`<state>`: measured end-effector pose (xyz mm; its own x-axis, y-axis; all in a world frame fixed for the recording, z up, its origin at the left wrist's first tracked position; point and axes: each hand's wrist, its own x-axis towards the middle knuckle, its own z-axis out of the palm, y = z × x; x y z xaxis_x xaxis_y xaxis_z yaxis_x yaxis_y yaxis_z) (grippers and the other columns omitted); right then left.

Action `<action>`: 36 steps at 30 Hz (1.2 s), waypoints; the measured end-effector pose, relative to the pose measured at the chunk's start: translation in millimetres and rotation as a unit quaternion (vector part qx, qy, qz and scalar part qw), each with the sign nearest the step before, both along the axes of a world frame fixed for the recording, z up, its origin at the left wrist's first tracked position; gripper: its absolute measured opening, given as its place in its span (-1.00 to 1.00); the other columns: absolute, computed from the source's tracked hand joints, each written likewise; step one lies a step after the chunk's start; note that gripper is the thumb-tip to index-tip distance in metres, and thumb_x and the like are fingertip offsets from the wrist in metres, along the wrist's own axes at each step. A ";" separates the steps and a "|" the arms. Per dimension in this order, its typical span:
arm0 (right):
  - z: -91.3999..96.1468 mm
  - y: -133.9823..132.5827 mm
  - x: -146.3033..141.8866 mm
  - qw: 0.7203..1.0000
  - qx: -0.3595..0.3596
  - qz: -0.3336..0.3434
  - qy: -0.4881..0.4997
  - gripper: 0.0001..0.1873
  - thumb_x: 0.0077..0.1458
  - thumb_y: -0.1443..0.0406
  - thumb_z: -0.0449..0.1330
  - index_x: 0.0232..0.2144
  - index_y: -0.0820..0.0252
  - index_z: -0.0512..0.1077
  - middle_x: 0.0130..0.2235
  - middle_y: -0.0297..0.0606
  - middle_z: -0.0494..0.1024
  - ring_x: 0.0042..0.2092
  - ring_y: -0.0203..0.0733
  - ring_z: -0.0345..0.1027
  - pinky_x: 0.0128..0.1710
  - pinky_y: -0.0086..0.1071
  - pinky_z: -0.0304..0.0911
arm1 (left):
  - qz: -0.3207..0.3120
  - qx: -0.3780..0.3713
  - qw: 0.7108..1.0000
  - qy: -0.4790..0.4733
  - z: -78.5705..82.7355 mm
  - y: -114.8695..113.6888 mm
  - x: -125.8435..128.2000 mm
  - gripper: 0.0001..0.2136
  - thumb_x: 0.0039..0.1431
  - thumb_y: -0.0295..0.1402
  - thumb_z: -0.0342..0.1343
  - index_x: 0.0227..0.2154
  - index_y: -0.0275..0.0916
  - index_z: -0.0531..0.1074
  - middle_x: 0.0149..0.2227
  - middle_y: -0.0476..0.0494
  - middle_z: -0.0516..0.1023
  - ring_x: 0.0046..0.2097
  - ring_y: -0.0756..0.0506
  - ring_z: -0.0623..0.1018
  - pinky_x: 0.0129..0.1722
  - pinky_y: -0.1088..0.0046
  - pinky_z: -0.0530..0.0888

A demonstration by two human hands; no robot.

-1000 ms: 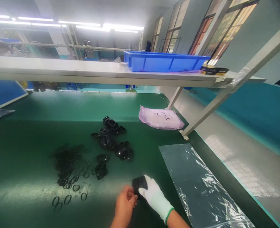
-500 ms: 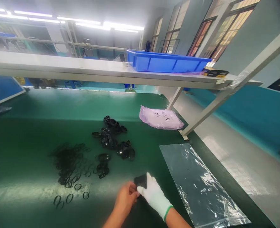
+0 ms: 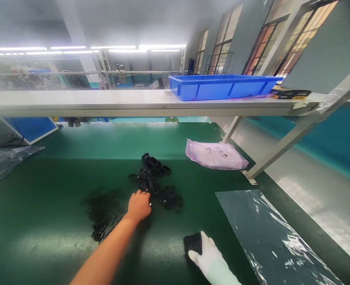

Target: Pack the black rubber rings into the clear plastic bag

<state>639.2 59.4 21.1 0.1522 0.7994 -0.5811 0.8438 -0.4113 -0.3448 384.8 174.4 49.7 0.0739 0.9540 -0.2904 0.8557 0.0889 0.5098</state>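
Note:
My bare left hand (image 3: 139, 206) is stretched forward at the near edge of the heap of glossy black rings (image 3: 154, 164). Its fingers are curled down and pressed together, with their tips hidden; a shiny black bit shows beside the thumb. In a white glove, my right hand (image 3: 206, 253) grips a stack of thin black rings (image 3: 193, 243) low over the table. Another cluster of black rings (image 3: 170, 198) lies just right of my left hand. A looser pile of thin black rings (image 3: 103, 209) is to the left, partly covered by my forearm.
A clear plastic bag (image 3: 269, 229) lies flat on the green table (image 3: 59, 170) at right. Behind it rests a pink package (image 3: 216, 155) near a shelf post (image 3: 293, 136). Above, a white shelf (image 3: 109, 103) carries a blue bin (image 3: 222, 87). Crumpled plastic (image 3: 5, 160) lies far left.
My left hand has left the ring stack in my right hand and moved forward and left to the black ring heap. My right hand still holds the stack. The camera view has shifted.

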 end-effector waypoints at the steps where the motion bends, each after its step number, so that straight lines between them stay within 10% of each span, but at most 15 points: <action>1: 0.8 -0.3 -0.5 1.000 -0.006 -0.003 -0.001 -0.15 -0.06 0.20 0.12 0.23 0.44 -0.03 0.16 0.22 0.17 0.12 0.17 0.20 0.05 -0.12 0.15 | 0.004 -0.011 1.000 -0.021 1.0 -8.7 6.1 -0.71 -0.01 -0.43 0.12 -0.16 -0.25 0.39 -0.07 -0.23 0.45 0.10 -0.26 0.30 0.08 0.11 0.18; 10: -2.2 -2.4 -1.5 1.000 -0.016 0.005 -0.007 -0.15 -0.05 0.17 0.13 0.23 0.42 -0.03 0.18 0.13 0.14 0.17 0.08 0.12 0.10 -0.25 0.07 | 0.067 -0.188 0.951 -0.239 -42.8 -116.1 97.5 -0.77 0.07 -0.37 -0.03 -0.21 -0.33 0.36 -0.40 -0.07 0.49 -0.39 -0.01 0.50 -0.46 0.55 0.39; 24: 2.6 -4.6 -4.6 1.000 -0.007 0.005 -0.002 0.02 -0.13 0.11 0.17 0.26 0.49 -0.15 0.15 0.12 0.18 0.14 0.08 0.16 0.09 -0.27 0.10 | 0.073 -0.219 0.932 -0.278 -59.2 -121.8 102.2 -0.67 0.19 -0.37 -0.15 0.02 -0.26 0.20 -0.47 0.04 0.40 -0.54 0.02 0.48 -0.54 0.53 0.41; 29: 2.8 -3.2 -10.2 0.999 -0.018 -0.023 -0.019 0.02 -0.18 0.15 0.17 0.25 0.49 -0.13 0.16 0.13 0.15 0.16 0.11 0.12 0.10 -0.22 0.08 | 0.060 -0.133 0.978 -0.151 -41.0 -95.9 88.4 -0.78 0.18 -0.36 -0.06 -0.14 -0.23 0.35 -0.40 -0.05 0.48 -0.34 -0.06 0.54 -0.34 0.45 0.41; 36: 4.2 -4.6 -13.1 0.997 -0.041 -0.056 -0.028 0.05 -0.20 0.15 0.19 0.27 0.38 -0.17 0.22 0.08 0.08 0.21 0.13 0.05 0.11 -0.17 0.08 | 0.023 0.019 0.999 0.017 -14.9 6.6 76.6 -0.75 0.17 -0.36 -0.06 -0.08 -0.21 0.25 -0.05 -0.23 0.35 -0.13 -0.18 0.48 -0.20 0.30 0.37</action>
